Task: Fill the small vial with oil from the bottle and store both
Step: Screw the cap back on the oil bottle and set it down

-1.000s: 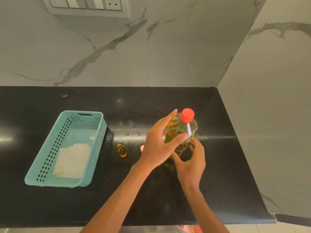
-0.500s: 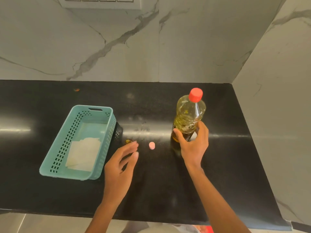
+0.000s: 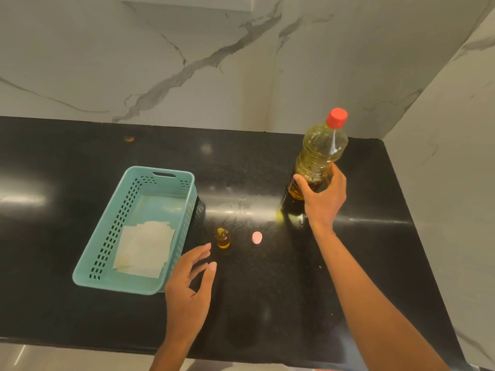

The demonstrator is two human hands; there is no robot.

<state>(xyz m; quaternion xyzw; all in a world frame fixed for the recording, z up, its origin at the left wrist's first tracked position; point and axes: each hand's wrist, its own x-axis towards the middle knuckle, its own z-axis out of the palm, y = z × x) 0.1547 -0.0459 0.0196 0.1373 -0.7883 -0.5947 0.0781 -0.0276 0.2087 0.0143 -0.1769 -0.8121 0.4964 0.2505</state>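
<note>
- The oil bottle (image 3: 320, 153), red-capped and holding yellow oil, is standing roughly upright, gripped low by the right hand (image 3: 322, 199).
- The small vial (image 3: 222, 238), uncapped and amber, is standing just beyond the fingertips of the left hand (image 3: 187, 293).

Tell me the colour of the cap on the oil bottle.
Red; the bottle cap shows clearly in the head view.

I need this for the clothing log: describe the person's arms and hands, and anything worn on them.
The left hand and right hand are bare, with no gloves and no rings that show. The left forearm and right forearm are bare too: no sleeve, watch or bracelet shows as far as the frame's lower edge. No markings are visible.
</note>
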